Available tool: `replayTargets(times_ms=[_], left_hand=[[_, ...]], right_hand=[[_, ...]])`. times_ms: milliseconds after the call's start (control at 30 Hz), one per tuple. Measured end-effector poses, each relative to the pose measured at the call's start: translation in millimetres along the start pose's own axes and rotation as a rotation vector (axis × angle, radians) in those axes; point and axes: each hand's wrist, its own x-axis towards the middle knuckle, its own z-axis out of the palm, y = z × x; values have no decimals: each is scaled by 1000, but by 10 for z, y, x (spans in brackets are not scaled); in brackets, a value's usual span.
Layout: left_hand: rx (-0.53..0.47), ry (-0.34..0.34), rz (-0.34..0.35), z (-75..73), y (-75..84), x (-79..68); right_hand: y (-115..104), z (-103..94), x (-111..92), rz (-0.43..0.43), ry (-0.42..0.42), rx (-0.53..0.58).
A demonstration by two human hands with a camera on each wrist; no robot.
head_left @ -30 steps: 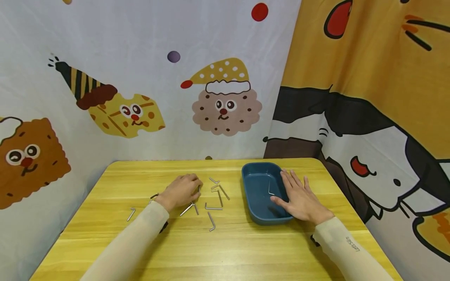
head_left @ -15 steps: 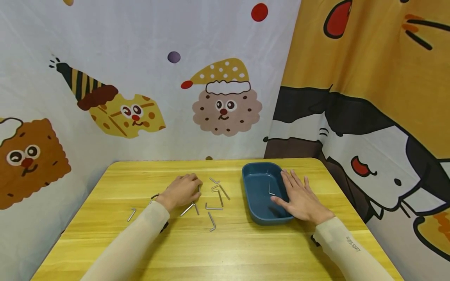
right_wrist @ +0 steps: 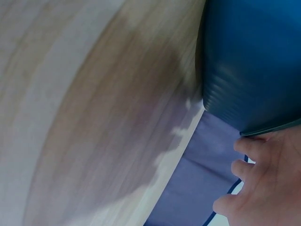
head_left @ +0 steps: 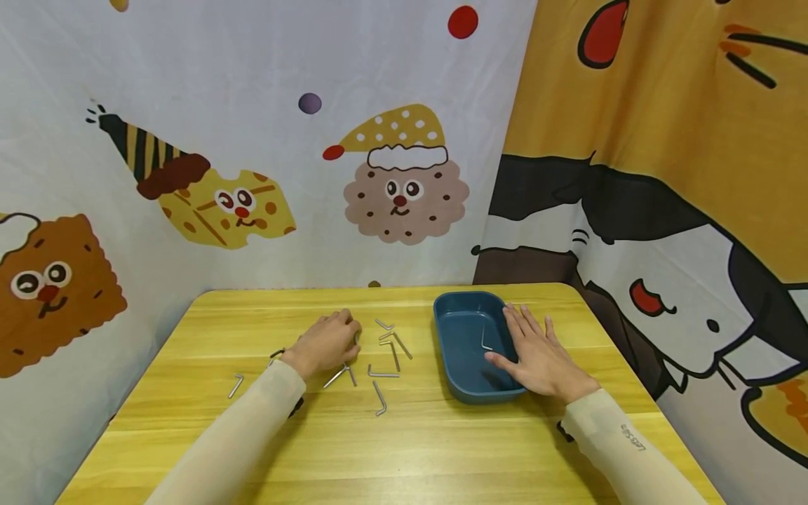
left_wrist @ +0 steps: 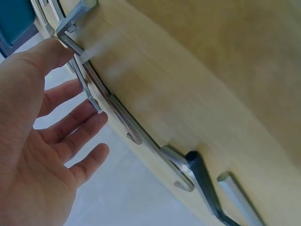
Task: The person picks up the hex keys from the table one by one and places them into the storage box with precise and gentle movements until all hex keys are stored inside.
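My left hand (head_left: 327, 344) is over the table left of the middle, fingers bent downward. In the left wrist view its thumb and fingertips pinch a thin silver hex key (left_wrist: 88, 89); the key's upper part is partly hidden by the thumb. Other L-shaped hex keys lie close by, such as one (head_left: 384, 374) to the right and one (head_left: 381, 400) nearer the front. My right hand (head_left: 536, 358) rests with fingers spread on the right rim of a blue tray (head_left: 444, 351). A single hex key (head_left: 486, 346) is inside the tray.
Farther left on the wooden table (head_left: 404, 456), beyond the left forearm, a lone hex key (head_left: 236, 386) lies apart from the others. A printed curtain (head_left: 404, 259) hangs behind the table's back edge and along its right side.
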Motion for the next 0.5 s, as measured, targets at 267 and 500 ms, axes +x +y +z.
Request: replayTargets(times_ms=[267,500], left_hand=[[34,60,56,-3,10,-21],[87,162,140,-6,37,-15]], right_hand=[[1,15,3,-3,5,9],[5,14,2,3,0,7]])
